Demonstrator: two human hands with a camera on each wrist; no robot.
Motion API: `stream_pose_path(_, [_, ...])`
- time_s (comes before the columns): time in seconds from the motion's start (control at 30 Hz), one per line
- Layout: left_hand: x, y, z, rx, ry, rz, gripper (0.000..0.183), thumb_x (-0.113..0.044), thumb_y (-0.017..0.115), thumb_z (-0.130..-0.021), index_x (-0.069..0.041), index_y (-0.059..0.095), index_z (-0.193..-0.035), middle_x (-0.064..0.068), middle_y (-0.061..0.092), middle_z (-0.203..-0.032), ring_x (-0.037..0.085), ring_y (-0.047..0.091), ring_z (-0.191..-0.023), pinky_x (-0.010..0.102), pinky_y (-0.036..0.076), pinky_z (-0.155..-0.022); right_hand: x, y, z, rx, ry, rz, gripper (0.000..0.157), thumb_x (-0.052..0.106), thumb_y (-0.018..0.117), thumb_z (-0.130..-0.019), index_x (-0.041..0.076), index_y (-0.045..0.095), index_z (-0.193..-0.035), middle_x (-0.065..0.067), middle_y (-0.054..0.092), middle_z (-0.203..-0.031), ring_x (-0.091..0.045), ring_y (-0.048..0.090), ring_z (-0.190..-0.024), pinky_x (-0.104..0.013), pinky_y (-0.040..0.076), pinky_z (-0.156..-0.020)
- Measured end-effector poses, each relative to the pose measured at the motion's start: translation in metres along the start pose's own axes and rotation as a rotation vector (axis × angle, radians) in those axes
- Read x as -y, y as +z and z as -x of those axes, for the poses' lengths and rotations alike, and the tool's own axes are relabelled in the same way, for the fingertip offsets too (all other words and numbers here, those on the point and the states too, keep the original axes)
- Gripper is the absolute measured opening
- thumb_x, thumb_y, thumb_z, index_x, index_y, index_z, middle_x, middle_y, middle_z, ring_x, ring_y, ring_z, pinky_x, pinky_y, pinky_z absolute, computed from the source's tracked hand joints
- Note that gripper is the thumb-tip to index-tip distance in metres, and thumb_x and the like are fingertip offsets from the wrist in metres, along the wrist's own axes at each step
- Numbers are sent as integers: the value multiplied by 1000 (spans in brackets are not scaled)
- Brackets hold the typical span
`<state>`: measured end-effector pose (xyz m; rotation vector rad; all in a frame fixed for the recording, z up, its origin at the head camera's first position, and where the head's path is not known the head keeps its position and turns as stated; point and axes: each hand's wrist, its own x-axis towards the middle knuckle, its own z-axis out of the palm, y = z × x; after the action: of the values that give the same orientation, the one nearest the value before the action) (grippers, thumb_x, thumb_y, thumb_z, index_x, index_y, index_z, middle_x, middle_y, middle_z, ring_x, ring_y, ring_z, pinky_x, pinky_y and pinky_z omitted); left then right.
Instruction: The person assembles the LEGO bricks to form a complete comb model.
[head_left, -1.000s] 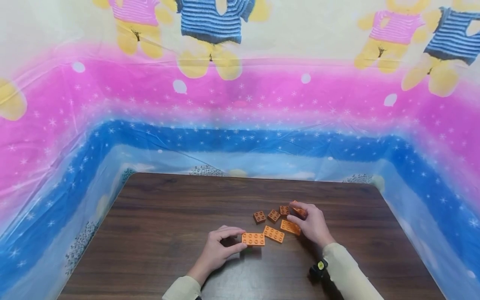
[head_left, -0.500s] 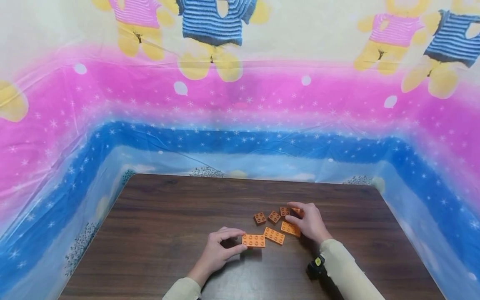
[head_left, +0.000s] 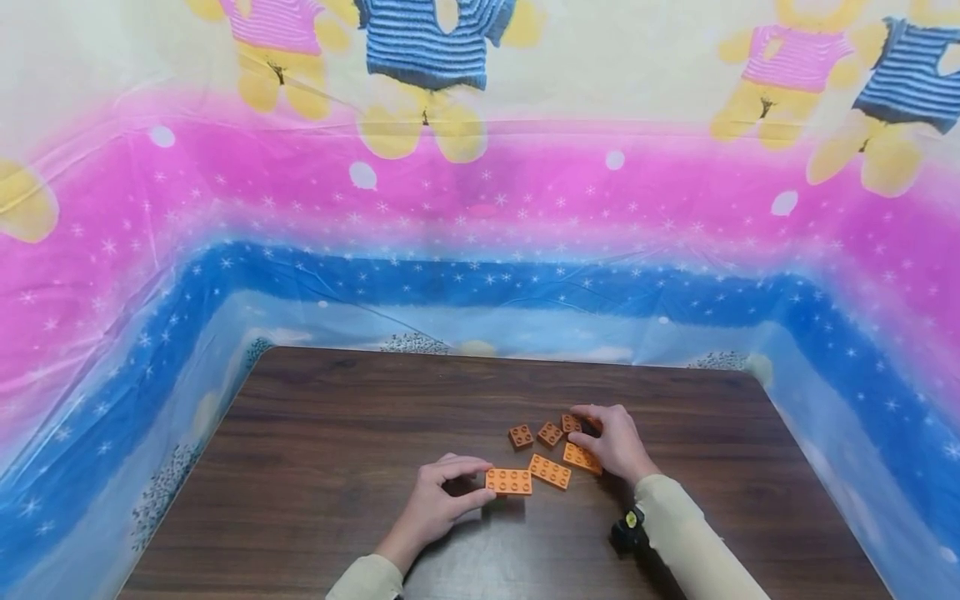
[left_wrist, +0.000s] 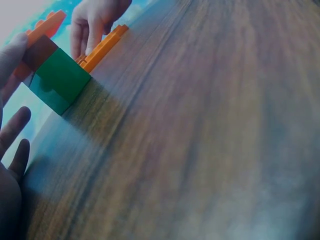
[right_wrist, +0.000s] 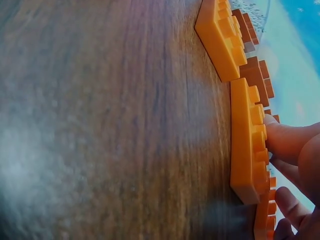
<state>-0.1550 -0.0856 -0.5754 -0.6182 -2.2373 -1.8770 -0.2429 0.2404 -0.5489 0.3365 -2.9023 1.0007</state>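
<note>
Left hand on a stack, right hand at the small bricks

Left hand (head_left: pixel 438 498) nearest: thumb and forefinger clamped on the left end of the top orange brick (head_left: pixel 508 482), as a second ago. Under it, per left wrist view, a brown block (left_wrist: pixel 40 53), then a green block (left_wrist: pixel 61 82) touching the wood; both hidden from the head camera.

Just right, middle orange brick (head_left: pixel 550 472), then right orange brick (head_left: pixel 580 457), its right end covered.

Right hand (head_left: pixel 618 442): thumb and forefinger apart, straddling the rightmost brown brick (head_left: pixel 572 423); contact cannot be told. Fingertips have shifted left since a second ago; rear orange brick (head_left: pixel 595 422) now mostly hidden.

Left of these, the other small bricks, centre (head_left: pixel 550 433) and left (head_left: pixel 521 436).

Table (head_left: pixel 337 400): broad wood left of the left hand; far edge well beyond the bricks, against the printed cloth (head_left: pixel 480 287), top cut off.
</note>
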Motion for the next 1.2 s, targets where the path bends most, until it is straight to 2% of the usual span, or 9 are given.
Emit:
stream_pose_path(0.2, [0, 0, 0, 3, -2, 2, 35, -21, 91, -84, -8, 81, -115, -3, 79, -113, 28, 69, -103, 39, 55, -91, 0, 0, 0, -9, 2, -5, 45, 17, 85, -91, 12, 73, -134, -11, 72, -132, -34, 61, -123, -60, 49, -104])
stream_pose_path(0.4, [0, 0, 0, -2, 6, -3, 34, -21, 91, -84, -10, 81, -114, -3, 79, -113, 29, 69, -102, 37, 55, -91, -1, -1, 2, -16, 11, -18, 43, 18, 84, -91, 14, 73, -133, -11, 71, -131, -34, 61, -122, -60, 49, -104])
stream_pose_path(0.67, [-2, -1, 0, 5, -12, -8, 35, -22, 91, -84, -11, 81, -115, -5, 79, -114, 25, 69, -104, 36, 55, -92, -3, -3, 8, -10, -16, 9, 43, 19, 81, -94, 10, 71, -135, -14, 69, -135, -38, 58, -128, -63, 45, -107])
stream_pose_path(0.97, [0, 0, 0, 8, -16, -2, 35, -23, 91, -84, -10, 81, -115, -5, 78, -114, 24, 69, -105, 32, 53, -94, 5, -8, 14, -21, -33, 17, 43, 20, 83, -93, 12, 72, -134, -12, 70, -130, -35, 62, -123, -61, 48, -105])
stream_pose_path(1.2, [0, 0, -1, 13, -22, -2, 36, -22, 91, -84, -9, 81, -116, -5, 78, -115, 23, 69, -105, 38, 54, -95, 19, -12, 22, -21, -45, -18, 43, 19, 83, -93, 14, 71, -134, -8, 69, -128, -30, 66, -116, -54, 55, -99])
